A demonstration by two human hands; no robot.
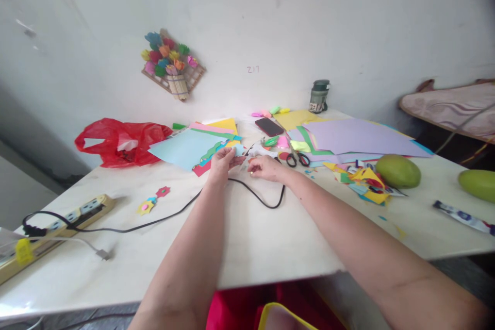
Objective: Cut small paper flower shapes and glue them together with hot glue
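Observation:
My left hand (223, 161) is closed over the middle of the table, thumb and fingers pinching a small piece of light blue paper (239, 149). Close beside it, my right hand (266, 168) has its fingertips pinched together; whatever is between them is too small to make out. Just beyond my fingers lies a white tool (261, 150), partly hidden by the right hand. A black cord (266, 204) loops below both hands. Black-handled scissors (297, 159) rest right of my right hand. Paper flowers (145, 207) lie to the left.
Coloured paper sheets (189, 147) and a red plastic bag (116, 139) are at left. Purple paper (348, 135), paper scraps (369, 183), a green mango (398, 170) and a tube (462, 216) are at right. A phone (269, 127) and bottle (319, 97) stand farther back; a power strip (87, 211) is near left.

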